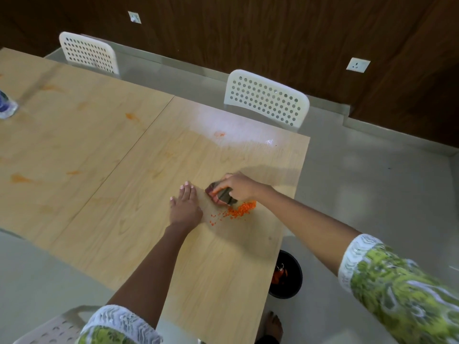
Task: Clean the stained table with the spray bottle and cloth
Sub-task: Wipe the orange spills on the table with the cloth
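Table (154,150) only partly done, by my reading. My right hand (238,186) is clamped over the bunched cloth (222,196), fingers curled on top, pressing it to the wood near the right edge. My left hand (185,204) lies flat and spread on the surface just at 9 o'clock of the cloth, holding nothing, apparently bracing or acting as a stop. A heap of orange crumbs (242,209) sits against the cloth at its 5 o'clock, with loose grains trailing off toward 7 o'clock; they look gathered rather than scattered, so I judge the sweeping stage is under way. Below the table edge at 5 o'clock of the heap stands a dark bin (285,274) with something orange inside, the likely place for the crumbs. Left to do: smeared orange stains (131,116) across the far-left panel, one small patch (219,134) at 12 o'clock of the cloth, fainter streaks between. The spray bottle (6,104), as I take it, shows only as a clear, bluish shape cut by the frame edge at far 10 o'clock, well apart from both hands. Surface is pale wood-grain laminate, smooth, glossy under glare, two panels meeting at a seam. Cloth is dull, brownish-pink, soft and creased. Crumbs are dry, granular.
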